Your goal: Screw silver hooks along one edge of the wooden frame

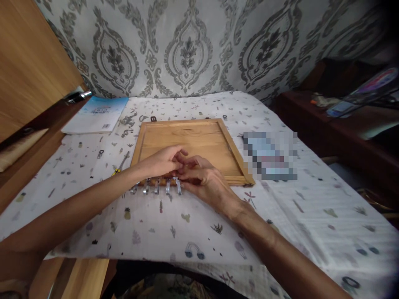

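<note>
A shallow wooden tray or framed board [183,141] lies flat on the cloth. My left hand [170,160] and my right hand [202,174] meet above its front edge, with their fingers bent together and touching. Whatever lies between the fingertips is hidden or too small to make out. Several shiny metal clip-like pieces [156,187] stand in a row along the front edge, just below my hands. The rightmost metal piece [178,187] is close to my right fingers.
A yellow-handled tool [117,170] lies left of the board. A blue and white book [99,114] rests at the back left. Right of the board is a pixelated object [271,155]. Patterned cloth [162,232] covers the surface, and patterned wall covering [188,50] rises behind.
</note>
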`<state>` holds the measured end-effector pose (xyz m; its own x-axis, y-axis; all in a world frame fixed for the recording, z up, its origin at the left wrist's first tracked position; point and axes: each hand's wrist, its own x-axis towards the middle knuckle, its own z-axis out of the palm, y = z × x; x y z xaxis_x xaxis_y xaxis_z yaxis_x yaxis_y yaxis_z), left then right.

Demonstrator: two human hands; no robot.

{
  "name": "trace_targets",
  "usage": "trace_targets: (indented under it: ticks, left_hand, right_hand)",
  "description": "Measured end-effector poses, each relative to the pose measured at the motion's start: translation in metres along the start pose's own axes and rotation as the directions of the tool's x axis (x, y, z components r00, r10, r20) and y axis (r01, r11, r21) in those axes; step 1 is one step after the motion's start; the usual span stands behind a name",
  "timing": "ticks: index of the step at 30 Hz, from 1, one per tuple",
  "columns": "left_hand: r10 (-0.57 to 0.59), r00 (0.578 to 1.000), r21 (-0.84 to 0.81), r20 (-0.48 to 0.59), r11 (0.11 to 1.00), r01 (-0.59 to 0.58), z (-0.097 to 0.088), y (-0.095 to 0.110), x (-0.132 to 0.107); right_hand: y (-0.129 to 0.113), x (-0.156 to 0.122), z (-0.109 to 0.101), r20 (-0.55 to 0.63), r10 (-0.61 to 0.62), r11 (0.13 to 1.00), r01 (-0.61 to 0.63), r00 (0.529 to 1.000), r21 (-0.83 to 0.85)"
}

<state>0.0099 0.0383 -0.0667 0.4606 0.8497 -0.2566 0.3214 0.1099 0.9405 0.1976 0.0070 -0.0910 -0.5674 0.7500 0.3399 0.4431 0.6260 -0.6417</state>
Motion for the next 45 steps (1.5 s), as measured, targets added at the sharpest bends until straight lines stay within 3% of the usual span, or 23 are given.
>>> trace_targets:
  ticks: [6,13,20,25,34,45]
  left_hand:
    - [-0.001,0.999,0.136,-0.048,0.991,0.007,0.001,0.002,0.0]
    - [0.018,1.0,0.177,0.002,0.984,-0.018,0.002,0.009,0.0]
    - [0.137,0.972,0.352,0.192,0.915,-0.199,0.001,0.017,0.008]
    - [0.203,0.955,0.52,0.216,0.804,-0.289,0.004,0.017,0.02]
    - [0.194,0.952,0.687,0.237,0.659,-0.306,-0.002,0.025,0.008]
    - [0.164,0.969,0.741,0.185,0.625,-0.247,-0.006,0.019,-0.004]
  right_hand:
    - [0.001,0.0,0.0,0.003,-0.002,0.999,0.002,1.0,-0.052]
    - [0.0,0.0,-0.002,0.014,0.002,0.998,-0.001,1.0,-0.071]
    - [0.001,-0.002,-0.001,0.01,0.023,0.988,-0.021,1.0,-0.155]
    - [0.005,-0.001,0.0,0.037,0.044,0.987,-0.037,0.998,-0.159]
    - [0.005,0.0,0.0,0.052,0.028,0.99,-0.02,0.998,-0.136]
    - [0.004,0.001,0.0,0.062,0.039,0.998,-0.036,0.997,-0.044]
